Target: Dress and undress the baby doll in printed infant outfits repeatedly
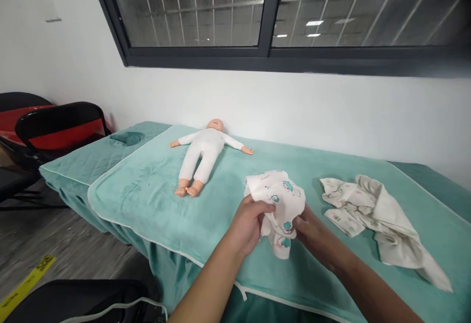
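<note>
The left hand [248,224] and right hand [312,228] have fingers gripping a bunched printed garment [282,194] over the bed [147,190] — gathered up, seemingly not yet spread or folded — while the doll [204,147] and another crumpled garment [384,215] lie apart, untouched.

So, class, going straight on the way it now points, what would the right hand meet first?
The right hand would first press into the printed garment it holds; beyond that, its line seems to run toward the doll, though depth is unclear and it might pass above.
</note>
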Motion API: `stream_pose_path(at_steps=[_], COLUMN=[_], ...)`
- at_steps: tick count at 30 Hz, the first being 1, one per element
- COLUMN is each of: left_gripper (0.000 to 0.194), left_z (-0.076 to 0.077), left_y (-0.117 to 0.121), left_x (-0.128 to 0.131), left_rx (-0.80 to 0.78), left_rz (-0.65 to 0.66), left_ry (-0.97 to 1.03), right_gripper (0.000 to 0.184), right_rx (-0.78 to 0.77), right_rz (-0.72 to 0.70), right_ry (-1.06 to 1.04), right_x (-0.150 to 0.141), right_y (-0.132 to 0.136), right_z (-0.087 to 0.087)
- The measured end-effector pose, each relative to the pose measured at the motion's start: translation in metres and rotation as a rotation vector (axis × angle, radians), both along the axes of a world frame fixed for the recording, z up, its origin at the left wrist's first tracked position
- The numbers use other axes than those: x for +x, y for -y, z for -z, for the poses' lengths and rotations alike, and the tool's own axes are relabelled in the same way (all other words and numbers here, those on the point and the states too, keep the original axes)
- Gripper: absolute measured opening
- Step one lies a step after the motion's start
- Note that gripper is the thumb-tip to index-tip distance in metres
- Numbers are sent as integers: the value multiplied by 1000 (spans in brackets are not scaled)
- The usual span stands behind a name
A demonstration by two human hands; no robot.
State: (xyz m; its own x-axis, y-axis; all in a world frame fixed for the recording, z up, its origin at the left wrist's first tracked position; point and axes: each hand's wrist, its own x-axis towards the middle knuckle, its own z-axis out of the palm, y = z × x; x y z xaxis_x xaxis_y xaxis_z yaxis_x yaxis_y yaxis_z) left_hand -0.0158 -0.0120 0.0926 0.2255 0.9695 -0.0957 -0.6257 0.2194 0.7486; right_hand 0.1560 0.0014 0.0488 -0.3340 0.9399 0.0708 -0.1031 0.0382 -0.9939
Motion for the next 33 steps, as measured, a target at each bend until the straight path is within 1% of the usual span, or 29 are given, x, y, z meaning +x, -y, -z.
stream_pose_path(at_steps=[1,2,3,5,8,11,12,13,15,17,18,20,23,25,26,27,28,29,30,31,32,33], left_gripper=[40,40,39,38,43,61,67,75,90,101,100,90,74,70,70,70,71,73,73,75,71,63], left_z=[-4,-7,-9,-11,-10,-2,2,5,11,16,17,19,22,24,25,26,28,29,32,35,38,40], left_y=[2,3,5,11,26,41,44,47,50,52,53,55,61,67,71,76,82,89,97,106,115,125], left_x=[3,6,9,13,15,10,8,6,6,9,11,17,20,15,10,2,-7,-18,-30,-44,-57,-71], left_rx=[-8,-14,-13,38,226,447,515,571,616,568,523,411,236,125,73,24,-21,-56,-78,-84,-55,7], left_rz=[24,18,-8,-98,-238,-438,-459,-439,-299,-186,-169,-188,-250,-263,-248,-206,-128,-4,157,357,553,708], left_ry=[-5,-28,-77,-258,-598,-930,-1019,-1077,-1077,-972,-915,-826,-735,-687,-665,-649,-647,-659,-694,-755,-809,-843], right_gripper=[74,71,68,63,61,62,62,62,62,62,63,64,62,53,47,43,39,37,36,35,33,32], right_rx=[-52,-103,-147,-205,-225,-169,-147,-130,-127,-160,-173,-165,-85,-34,-23,-25,-39,-68,-107,-153,-197,-234], right_rz=[-30,-30,-11,37,99,183,188,174,103,27,-4,-77,-234,-303,-297,-257,-183,-89,6,74,119,140], right_ry=[-53,-102,-146,-211,-299,-284,-258,-238,-234,-251,-247,-200,-64,34,83,130,169,192,180,132,68,1], right_x=[-4,-8,-12,-18,-18,-9,-5,-1,5,9,11,15,25,35,40,45,51,56,61,65,69,72], right_y=[7,13,17,21,17,16,17,19,26,35,39,44,42,31,24,15,6,-2,-10,-16,-20,-23], right_z=[-4,-8,-11,-14,-18,-23,-25,-27,-29,-30,-30,-29,-24,-13,-6,4,14,24,34,43,50,56])
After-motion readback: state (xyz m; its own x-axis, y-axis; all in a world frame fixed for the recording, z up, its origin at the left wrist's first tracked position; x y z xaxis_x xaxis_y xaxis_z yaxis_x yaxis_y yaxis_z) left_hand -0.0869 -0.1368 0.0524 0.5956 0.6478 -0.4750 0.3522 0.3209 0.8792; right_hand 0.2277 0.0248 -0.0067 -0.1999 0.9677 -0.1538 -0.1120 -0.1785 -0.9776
